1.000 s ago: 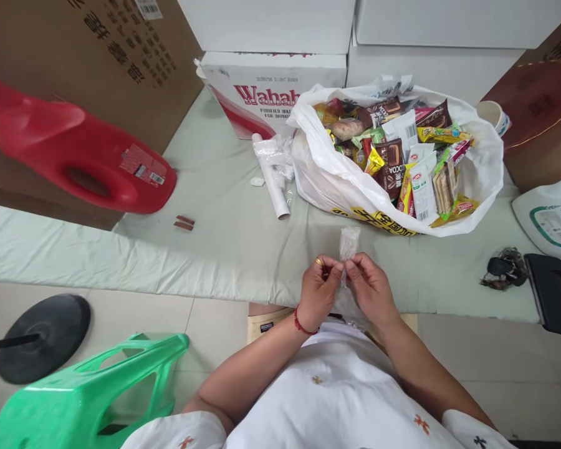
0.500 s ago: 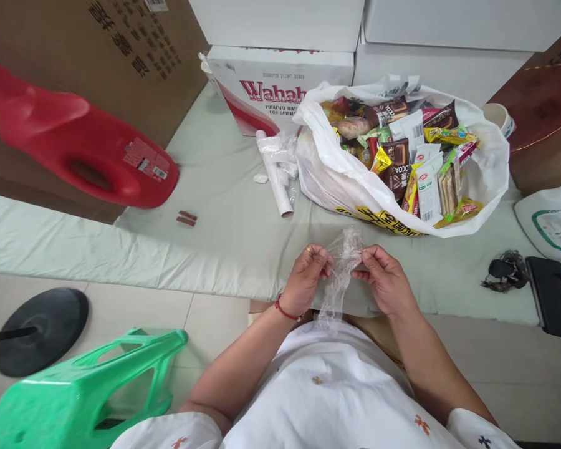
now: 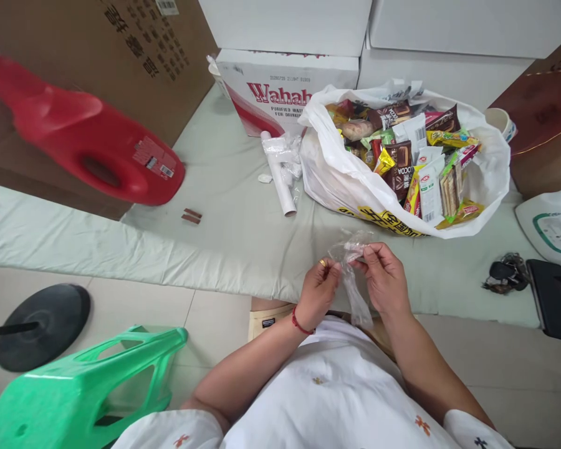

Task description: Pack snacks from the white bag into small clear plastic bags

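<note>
A crumpled piece of clear plastic film [image 3: 358,299] hangs between my hands over the table's front edge, its lower end trailing toward my lap. My left hand [image 3: 318,292] pinches it with the fingertips; a ring and a red bracelet show on that side. Opposite, my right hand [image 3: 386,278] has thumb and fingers closed on the film's bunched upper part. Just beyond stands a white plastic bag [image 3: 341,174] full of wrapped snacks [image 3: 398,169]. Left of the bag lies a white tube [image 3: 280,181] with more crumpled clear plastic [image 3: 290,156] against it.
A red jug [image 3: 88,149] leans by a brown carton [image 3: 168,68] at left. Behind are a Wahaha box [image 3: 280,81] and white boxes. Keys [image 3: 505,274], a black phone-like object [image 3: 551,299] and a white jug [image 3: 551,218] lie right. A green stool [image 3: 88,386] stands on the floor.
My left hand has moved right, closer to my right hand. The film between them is more bunched, and its hanging end has swung to the right.
</note>
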Demonstrator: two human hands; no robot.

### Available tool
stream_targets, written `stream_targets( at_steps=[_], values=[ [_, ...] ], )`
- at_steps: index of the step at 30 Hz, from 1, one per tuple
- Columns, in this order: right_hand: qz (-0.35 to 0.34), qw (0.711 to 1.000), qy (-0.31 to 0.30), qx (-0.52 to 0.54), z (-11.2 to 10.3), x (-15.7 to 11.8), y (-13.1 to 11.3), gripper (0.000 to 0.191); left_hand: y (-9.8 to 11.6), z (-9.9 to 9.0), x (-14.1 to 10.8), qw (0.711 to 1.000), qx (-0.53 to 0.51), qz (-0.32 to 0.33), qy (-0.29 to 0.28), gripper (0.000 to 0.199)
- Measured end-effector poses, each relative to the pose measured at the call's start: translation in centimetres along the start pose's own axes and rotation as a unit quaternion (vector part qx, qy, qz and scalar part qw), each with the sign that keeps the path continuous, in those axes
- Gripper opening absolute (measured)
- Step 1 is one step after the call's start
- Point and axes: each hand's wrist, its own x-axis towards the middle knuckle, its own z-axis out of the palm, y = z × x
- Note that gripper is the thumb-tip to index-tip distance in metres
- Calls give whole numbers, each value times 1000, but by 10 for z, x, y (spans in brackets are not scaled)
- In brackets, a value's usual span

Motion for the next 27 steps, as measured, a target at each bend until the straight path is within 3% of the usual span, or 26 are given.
stream_targets(
  at_steps=[4,7,9,12,15,17,23,27],
  values=[
    [-11,996,1,-87,-5,-11,8,44,-2,3,0,999,-10,-2,39,47],
    [-11,982,-36,-184,-6,-18,15,42,-3,5,-1,999,-26,0,27,47],
    [-13,980,-34,-196,-8,-19,18,42,-1,4,-1,999,-44,-9,14,48],
    [7,985,-4,-170,-13,-13,16,44,7,-5,4,994,-94,-62,-9,49],
    [13,983,-14,-181,-18,-9,11,44,17,-18,11,981,-134,-129,-47,52],
    [-5,977,-22,-213,-18,-8,8,44,21,-24,13,979,-137,-139,-52,54],
    [-126,927,67,-348,-8,-11,7,35,14,-12,-4,994,-22,-102,-41,66],
    [-195,895,78,-394,-1,-12,8,33,7,3,-12,996,90,-21,-15,54]
  ],
)
